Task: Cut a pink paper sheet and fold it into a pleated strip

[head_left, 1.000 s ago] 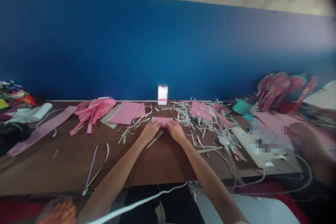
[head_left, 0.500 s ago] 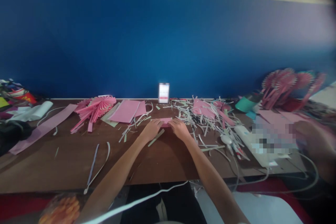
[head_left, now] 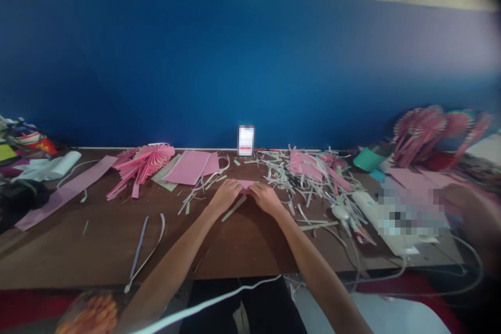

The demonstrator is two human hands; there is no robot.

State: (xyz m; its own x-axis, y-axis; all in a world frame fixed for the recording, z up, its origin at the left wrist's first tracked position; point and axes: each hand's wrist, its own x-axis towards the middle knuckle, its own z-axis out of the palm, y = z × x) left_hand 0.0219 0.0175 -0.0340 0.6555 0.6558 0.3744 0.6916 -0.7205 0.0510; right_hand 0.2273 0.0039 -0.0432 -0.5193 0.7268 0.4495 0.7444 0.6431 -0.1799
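Note:
A small piece of pink paper (head_left: 245,185) spans the gap between my hands at the middle of the brown table (head_left: 250,245). My left hand (head_left: 227,194) is closed on its left end, and my right hand (head_left: 266,197) pinches the right end. The fingertips partly cover the paper, so its folds are too small to make out. Just below my left hand lies a pale paper strip (head_left: 234,209). A stack of pink sheets (head_left: 187,168) rests to the left, beyond that hand.
Pleated pink paper fans (head_left: 146,164) lie at left. Tangled white paper strips (head_left: 279,172) spread at right around a white mouse (head_left: 340,212). A phone (head_left: 246,141) leans against the blue partition (head_left: 242,62). At far right is another person's blurred hand (head_left: 462,206). A white cable (head_left: 211,302) crosses the foreground.
The view has shifted slightly. Both of my hands still hold the pink paper, with the right hand a little closer to the left. Little else differs.

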